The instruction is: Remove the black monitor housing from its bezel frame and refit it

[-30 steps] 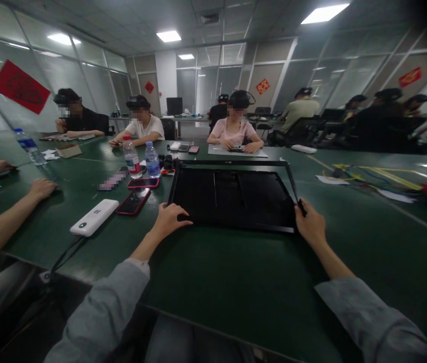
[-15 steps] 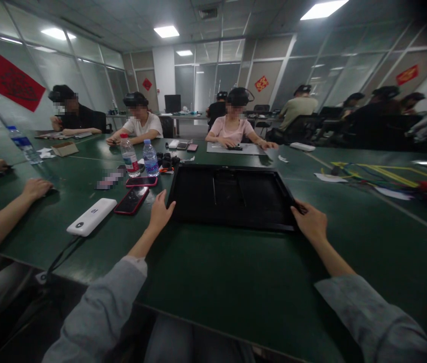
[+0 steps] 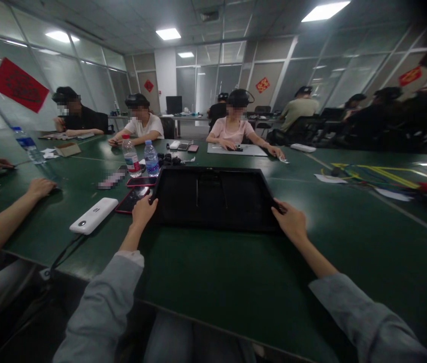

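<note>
A wide black tray-like panel (image 3: 177,214) with a raised rim lies in front of me on the green table, and its exact kind is not clear. Two thin upright lines and a darker patch show in its middle. My left hand (image 3: 143,210) grips the panel's left edge, thumb on the rim, its fingertips partly hidden. On the opposite side, my right hand (image 3: 291,221) is closed on the right edge. Just beyond my left hand lies a red-cased phone (image 3: 127,201), partly covered by that hand. A second phone (image 3: 141,182) lies behind it.
To the left are a white power bank (image 3: 94,216) with a strap and a neighbour's hand (image 3: 42,187). Two bottles, one red-capped (image 3: 130,159) and one blue-capped (image 3: 152,160), stand behind the phones. Across the table a person in pink (image 3: 232,132) works at a pale sheet. Yellow strips (image 3: 380,174) lie right.
The panel has shifted left, along with both my hands. My left hand, fingers spread earlier, is now closed on the edge and overlaps the phone.
</note>
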Demonstrator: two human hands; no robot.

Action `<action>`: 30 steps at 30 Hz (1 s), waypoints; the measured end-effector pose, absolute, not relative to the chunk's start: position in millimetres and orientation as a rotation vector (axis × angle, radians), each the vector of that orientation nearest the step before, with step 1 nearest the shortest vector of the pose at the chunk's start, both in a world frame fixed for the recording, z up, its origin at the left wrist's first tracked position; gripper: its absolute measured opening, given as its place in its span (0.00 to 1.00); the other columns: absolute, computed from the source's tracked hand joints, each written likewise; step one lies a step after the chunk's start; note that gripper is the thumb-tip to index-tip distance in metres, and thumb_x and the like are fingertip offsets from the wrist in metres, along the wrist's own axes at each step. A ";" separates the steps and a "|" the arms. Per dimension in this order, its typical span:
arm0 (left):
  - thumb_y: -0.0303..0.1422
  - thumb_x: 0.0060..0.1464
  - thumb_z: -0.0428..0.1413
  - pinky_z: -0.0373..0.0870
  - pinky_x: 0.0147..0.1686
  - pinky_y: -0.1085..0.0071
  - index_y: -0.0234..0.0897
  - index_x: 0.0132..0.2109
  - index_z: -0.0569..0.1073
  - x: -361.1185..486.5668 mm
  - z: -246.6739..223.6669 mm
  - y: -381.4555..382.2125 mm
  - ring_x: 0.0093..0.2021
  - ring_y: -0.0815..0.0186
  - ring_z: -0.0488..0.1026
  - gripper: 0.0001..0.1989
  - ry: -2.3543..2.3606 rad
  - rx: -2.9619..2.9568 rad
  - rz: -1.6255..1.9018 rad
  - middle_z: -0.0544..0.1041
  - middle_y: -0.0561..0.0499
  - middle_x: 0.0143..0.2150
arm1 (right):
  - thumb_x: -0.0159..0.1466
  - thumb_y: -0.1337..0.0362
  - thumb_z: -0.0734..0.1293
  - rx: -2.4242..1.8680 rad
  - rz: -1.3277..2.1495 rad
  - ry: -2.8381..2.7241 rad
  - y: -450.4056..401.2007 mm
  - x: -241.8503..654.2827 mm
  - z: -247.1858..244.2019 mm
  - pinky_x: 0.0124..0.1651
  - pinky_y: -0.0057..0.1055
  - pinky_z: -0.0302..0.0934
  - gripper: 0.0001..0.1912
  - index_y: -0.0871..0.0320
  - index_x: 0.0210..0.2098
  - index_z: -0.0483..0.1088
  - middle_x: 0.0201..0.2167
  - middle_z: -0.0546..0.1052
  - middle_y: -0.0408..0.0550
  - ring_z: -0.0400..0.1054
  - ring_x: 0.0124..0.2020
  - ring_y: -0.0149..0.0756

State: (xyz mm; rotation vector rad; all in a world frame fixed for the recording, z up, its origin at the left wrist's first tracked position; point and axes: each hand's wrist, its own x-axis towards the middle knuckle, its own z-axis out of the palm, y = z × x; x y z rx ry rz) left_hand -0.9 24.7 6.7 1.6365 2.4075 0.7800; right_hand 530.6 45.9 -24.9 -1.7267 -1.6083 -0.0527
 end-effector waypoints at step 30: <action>0.51 0.67 0.39 0.71 0.49 0.51 0.36 0.60 0.71 1.4 4.9 20.6 0.51 0.44 0.77 0.30 2.409 1.713 0.643 0.80 0.32 0.50 | 0.69 0.55 0.56 -1.688 -0.080 -1.728 39.6 525.4 -25.9 0.59 0.50 0.64 0.29 0.61 0.64 0.68 0.57 0.75 0.58 0.71 0.56 0.51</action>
